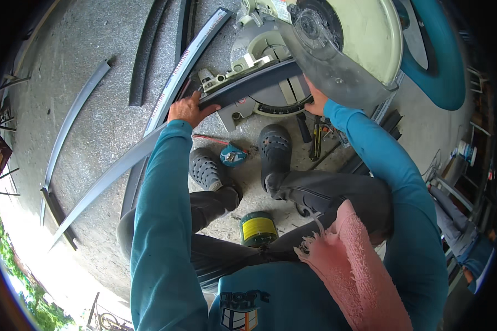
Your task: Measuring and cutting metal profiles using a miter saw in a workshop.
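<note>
A long grey metal profile [251,85] lies across the bed of a miter saw [373,33], against its pale fence [237,69]. My left hand [189,110] is wrapped round the profile at the left of the saw, thumb along its near side. Beyond that hand the bar appears to run on toward the lower left. At the profile's right end my right hand [317,98] holds it, with some fingers hidden behind the piece. The smoky clear blade guard [339,77] hangs just above and right of that hand. The saw's teal handle [444,66] stands at the upper right.
A teal tape measure [233,155] and a yellow-black screwdriver [316,138] lie near my shoes [205,170]. More metal strips [74,118] lie on the concrete at left. A green-yellow round container [258,228] stands between my legs. Another person's legs [453,212] show at right.
</note>
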Tool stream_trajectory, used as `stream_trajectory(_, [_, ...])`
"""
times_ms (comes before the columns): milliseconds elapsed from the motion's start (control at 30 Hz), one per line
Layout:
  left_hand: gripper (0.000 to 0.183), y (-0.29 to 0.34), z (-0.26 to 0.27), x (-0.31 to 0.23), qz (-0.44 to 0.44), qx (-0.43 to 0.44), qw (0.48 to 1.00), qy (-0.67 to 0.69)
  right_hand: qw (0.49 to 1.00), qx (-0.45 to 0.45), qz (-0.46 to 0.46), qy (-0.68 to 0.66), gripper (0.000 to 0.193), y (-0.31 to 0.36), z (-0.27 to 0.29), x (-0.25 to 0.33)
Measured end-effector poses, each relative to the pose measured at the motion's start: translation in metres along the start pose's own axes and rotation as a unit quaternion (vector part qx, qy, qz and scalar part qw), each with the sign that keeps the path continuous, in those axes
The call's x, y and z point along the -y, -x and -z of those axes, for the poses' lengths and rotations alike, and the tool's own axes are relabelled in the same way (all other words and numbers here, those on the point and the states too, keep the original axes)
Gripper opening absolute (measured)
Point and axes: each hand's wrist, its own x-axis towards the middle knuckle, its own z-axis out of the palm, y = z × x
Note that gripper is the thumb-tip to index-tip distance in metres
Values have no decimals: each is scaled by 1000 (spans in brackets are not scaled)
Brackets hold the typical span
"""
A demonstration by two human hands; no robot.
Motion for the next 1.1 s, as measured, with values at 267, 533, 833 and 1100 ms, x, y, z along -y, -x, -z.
stream_trajectory(267, [78, 1, 6, -3, -14, 7, 999, 29, 999, -25, 9, 44, 103, -6, -8, -4])
stream_trajectory(533, [80, 2, 9, -4, -12, 19, 999, 48, 996, -68, 49, -20, 111, -6, -12, -12])
stream_trajectory(833, [89, 10, 8, 6, -79, 43, 996, 29, 999, -44, 9, 26, 110, 0, 0, 6])
stream_trajectory(1100, [102, -3, 0, 0, -133, -59, 985, 93, 995, -91, 37, 11, 107, -3, -8, -3])
